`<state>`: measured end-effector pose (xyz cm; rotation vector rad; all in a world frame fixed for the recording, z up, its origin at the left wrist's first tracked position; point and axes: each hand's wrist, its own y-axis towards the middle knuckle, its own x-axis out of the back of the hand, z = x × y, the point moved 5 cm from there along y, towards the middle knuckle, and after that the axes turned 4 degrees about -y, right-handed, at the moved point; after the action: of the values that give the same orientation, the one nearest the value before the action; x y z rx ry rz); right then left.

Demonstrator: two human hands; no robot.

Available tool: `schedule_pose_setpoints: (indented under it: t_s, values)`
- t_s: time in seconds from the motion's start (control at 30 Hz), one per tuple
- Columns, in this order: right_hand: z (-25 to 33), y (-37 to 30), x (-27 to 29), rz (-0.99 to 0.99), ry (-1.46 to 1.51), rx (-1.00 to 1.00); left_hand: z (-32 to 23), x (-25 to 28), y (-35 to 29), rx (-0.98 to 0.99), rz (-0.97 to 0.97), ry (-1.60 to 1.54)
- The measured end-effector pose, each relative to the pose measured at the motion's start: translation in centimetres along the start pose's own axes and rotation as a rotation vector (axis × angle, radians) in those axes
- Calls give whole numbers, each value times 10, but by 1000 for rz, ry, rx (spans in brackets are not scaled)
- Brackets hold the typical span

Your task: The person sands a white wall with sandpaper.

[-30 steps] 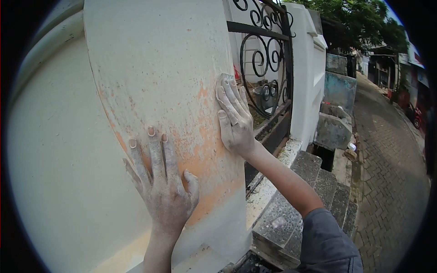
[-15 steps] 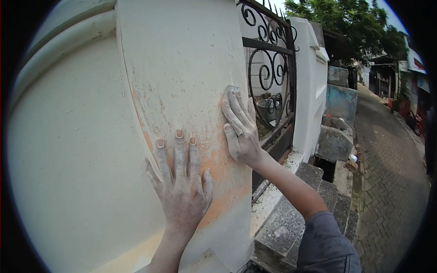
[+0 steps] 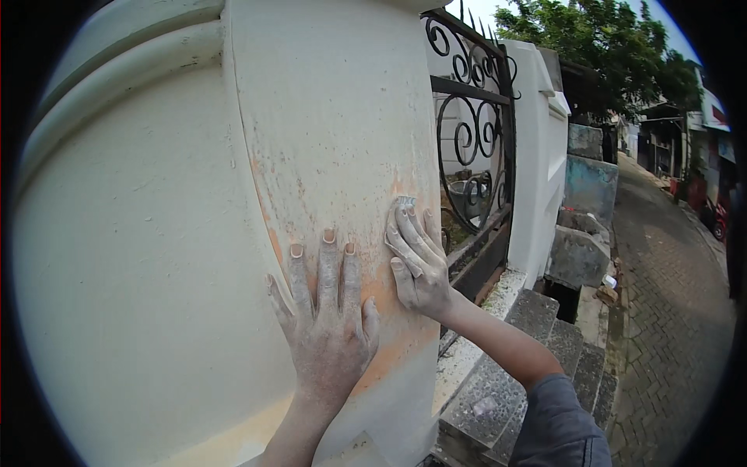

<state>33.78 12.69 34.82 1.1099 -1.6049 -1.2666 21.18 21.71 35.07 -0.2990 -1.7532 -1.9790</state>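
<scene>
Both my hands are coated in pale dust and lie against a cream-white wall pillar [image 3: 327, 93], whose paint is scuffed, with orange patches showing. My left hand [image 3: 331, 319] rests flat on the pillar, fingers spread upward, holding nothing. Just to its right and a little higher, my right hand [image 3: 420, 261] presses a small piece of sandpaper [image 3: 405, 201] to the surface near the pillar's right edge. Only a pale strip with bluish marks shows above the fingertips; the rest of the sheet is hidden under the fingers.
A black wrought-iron gate [image 3: 475, 124] stands right of the pillar. Below it are speckled stone steps [image 3: 486, 401] beside a dark opening [image 3: 562, 300]. Concrete blocks [image 3: 577, 253] line a brick-paved lane [image 3: 661, 311] at the right. A wall panel [image 3: 140, 272] extends leftward.
My right hand has slid down the pillar with the sandpaper. My left hand stays at about the same place on the wall. The whole view has shifted slightly.
</scene>
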Motion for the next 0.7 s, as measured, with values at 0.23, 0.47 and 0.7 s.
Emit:
schedule_pose_setpoints:
  t_s: [0.23,0.47,0.7]
  values:
    - [-73,146,28,-268,68,-87,-8,0,2,-47,2,24]
    - [-21,68,2,-98,-112,80,2,1,1,-39,-10,55]
    - [-52,148,31,-250,-20,-70,-5,3,1,-48,-6,1]
